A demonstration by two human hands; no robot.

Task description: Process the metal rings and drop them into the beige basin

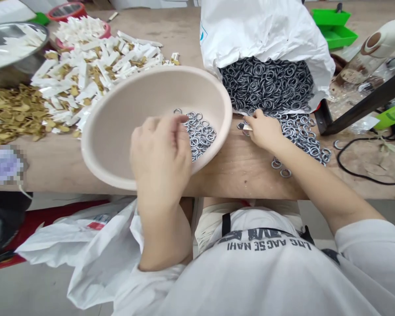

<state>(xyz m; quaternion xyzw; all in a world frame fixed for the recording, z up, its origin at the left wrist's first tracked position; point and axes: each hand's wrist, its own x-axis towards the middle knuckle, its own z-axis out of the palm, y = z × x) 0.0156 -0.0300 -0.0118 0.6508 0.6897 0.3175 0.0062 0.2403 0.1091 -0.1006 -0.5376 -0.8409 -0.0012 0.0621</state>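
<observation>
My left hand (pixel 163 151) hangs over a beige plastic basin (pixel 115 114), smeared by motion, with its fingertips partly hidden. Grey metal rings (pixel 200 134) lie in the basin's right side, and one ring (pixel 177 111) shows just beyond my thumb. My right hand (pixel 265 129) rests low at the mouth of a white sack, fingers bent together. A small white piece with a dark end (pixel 246 127) shows at its fingertips; whether it is held or worn, I cannot tell. Loose rings (pixel 303 136) lie on the table around this hand.
The white sack (pixel 250 30) lies open, full of darker rings (pixel 266 83). White strips (pixel 82 77) and gold pieces (pixel 16 112) are heaped at left, near a metal bowl (pixel 19 66). At right are green trays (pixel 335 33), a dark metal bar (pixel 365 103) and a black cable (pixel 358 173).
</observation>
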